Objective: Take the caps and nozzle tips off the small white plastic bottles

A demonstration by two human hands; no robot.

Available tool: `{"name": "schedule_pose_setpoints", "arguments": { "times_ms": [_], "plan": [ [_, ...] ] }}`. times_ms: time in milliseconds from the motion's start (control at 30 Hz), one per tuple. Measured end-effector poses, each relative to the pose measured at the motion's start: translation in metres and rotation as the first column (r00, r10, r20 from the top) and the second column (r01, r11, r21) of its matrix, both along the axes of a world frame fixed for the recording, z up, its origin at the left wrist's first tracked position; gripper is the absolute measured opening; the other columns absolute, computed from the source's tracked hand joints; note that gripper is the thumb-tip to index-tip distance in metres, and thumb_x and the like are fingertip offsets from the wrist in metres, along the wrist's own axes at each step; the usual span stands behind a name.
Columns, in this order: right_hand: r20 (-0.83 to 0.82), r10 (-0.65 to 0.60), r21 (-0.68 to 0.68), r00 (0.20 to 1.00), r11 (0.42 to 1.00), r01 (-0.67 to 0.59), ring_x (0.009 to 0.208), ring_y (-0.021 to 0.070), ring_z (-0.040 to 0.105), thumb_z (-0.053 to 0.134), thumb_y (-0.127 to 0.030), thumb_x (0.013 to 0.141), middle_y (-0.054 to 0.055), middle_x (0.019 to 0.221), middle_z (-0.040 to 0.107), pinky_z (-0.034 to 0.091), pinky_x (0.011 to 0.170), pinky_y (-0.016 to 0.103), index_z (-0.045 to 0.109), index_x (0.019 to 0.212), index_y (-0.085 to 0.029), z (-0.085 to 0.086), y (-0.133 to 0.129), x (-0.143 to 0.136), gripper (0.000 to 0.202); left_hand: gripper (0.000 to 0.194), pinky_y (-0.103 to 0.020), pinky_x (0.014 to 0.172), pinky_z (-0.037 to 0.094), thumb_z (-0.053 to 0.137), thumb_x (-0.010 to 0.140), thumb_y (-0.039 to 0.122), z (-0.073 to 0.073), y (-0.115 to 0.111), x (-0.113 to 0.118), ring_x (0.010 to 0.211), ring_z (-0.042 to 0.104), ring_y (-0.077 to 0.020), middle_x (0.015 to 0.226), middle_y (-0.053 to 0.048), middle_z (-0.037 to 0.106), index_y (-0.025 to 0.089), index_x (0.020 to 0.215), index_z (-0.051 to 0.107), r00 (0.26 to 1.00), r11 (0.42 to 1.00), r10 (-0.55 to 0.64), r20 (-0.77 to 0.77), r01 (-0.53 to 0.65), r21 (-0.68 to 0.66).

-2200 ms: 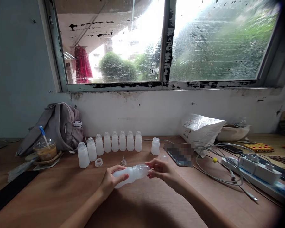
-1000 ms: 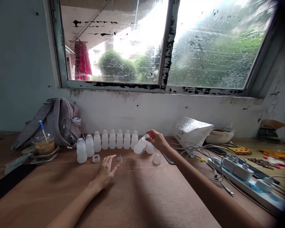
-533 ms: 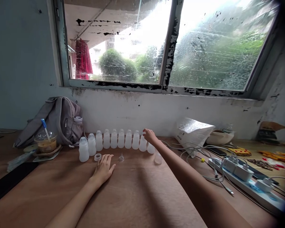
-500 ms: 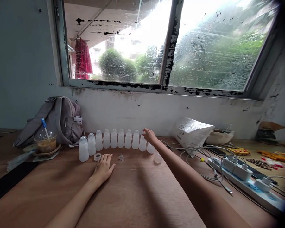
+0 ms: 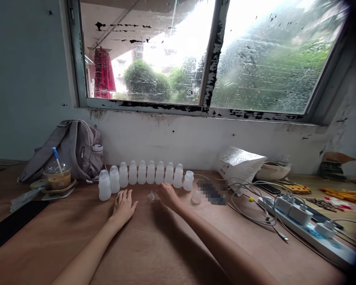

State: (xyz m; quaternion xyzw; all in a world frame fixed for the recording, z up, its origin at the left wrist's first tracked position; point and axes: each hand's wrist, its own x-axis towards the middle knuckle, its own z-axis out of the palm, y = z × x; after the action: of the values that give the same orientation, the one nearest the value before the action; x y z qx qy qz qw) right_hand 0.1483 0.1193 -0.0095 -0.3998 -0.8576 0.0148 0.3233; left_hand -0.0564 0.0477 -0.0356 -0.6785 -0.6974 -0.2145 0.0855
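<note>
Several frosted bottles [image 5: 150, 174] stand in a curved row near the wall; most have clear domed caps. The rightmost bottle [image 5: 188, 182] has no cap. My left hand [image 5: 124, 206] lies on the table with its fingers apart, over a ring-like part that it mostly covers. A small clear nipple-shaped piece [image 5: 151, 196] sits between my hands. Just right of it is my right hand [image 5: 166, 194], low over the table, fingers curled; whether they hold anything is hidden. A clear round cap [image 5: 196, 197] rests in front of the uncapped bottle.
On the left are a grey backpack [image 5: 80, 152], a drink cup with a straw [image 5: 57, 178] and a black flat object [image 5: 16, 223]. At right lie a white package [image 5: 240, 164], tangled cables [image 5: 246, 213], a power strip [image 5: 310, 229] and a blurred patch.
My right hand has moved left and toward me from the right end of the row, exposing the uncapped bottle. My left hand has shifted slightly left, over the ring-like part.
</note>
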Motion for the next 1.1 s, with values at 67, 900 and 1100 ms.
{"name": "schedule_pose_setpoints", "arguments": {
  "times_ms": [67,900,1100],
  "plan": [
    [-0.013,0.001,-0.066,1.000,0.998,-0.002,0.088,0.0204,0.049,0.051,-0.022,0.076,0.009,0.090,0.056,0.038,0.076,0.029,0.054,0.090,-0.014,-0.018,-0.006,-0.015,0.016,0.052,-0.042,0.090,0.028,0.036,0.078,0.037,-0.001,0.000,-0.001,0.116,0.032,-0.0291,0.123,-0.019,0.042,0.008,0.122,0.036,0.999,0.999,0.050,-0.008,-0.050,-0.004],
    [-0.107,0.014,-0.138,0.994,0.990,-0.029,0.087,0.0182,0.050,0.052,-0.021,0.076,0.006,0.092,0.055,0.040,0.078,0.030,0.053,0.093,-0.018,-0.034,-0.079,0.033,0.018,0.034,-0.040,0.086,0.030,0.044,0.076,0.033,0.012,-0.030,0.046,0.100,0.044,-0.0250,0.107,-0.010,0.051,0.017,0.105,0.049,0.966,0.967,-0.252,0.053,0.249,0.050],
    [-0.147,-0.004,-0.142,0.989,0.990,-0.017,0.083,0.0171,0.049,0.052,-0.021,0.076,0.005,0.087,0.055,0.040,0.074,0.029,0.051,0.087,-0.018,-0.033,-0.080,0.034,0.012,0.032,-0.035,0.082,0.037,0.047,0.077,0.038,0.010,-0.025,0.045,0.094,0.048,-0.0210,0.100,-0.006,0.053,0.021,0.103,0.048,0.879,0.898,-0.436,0.194,0.408,0.168]
  ]
}}
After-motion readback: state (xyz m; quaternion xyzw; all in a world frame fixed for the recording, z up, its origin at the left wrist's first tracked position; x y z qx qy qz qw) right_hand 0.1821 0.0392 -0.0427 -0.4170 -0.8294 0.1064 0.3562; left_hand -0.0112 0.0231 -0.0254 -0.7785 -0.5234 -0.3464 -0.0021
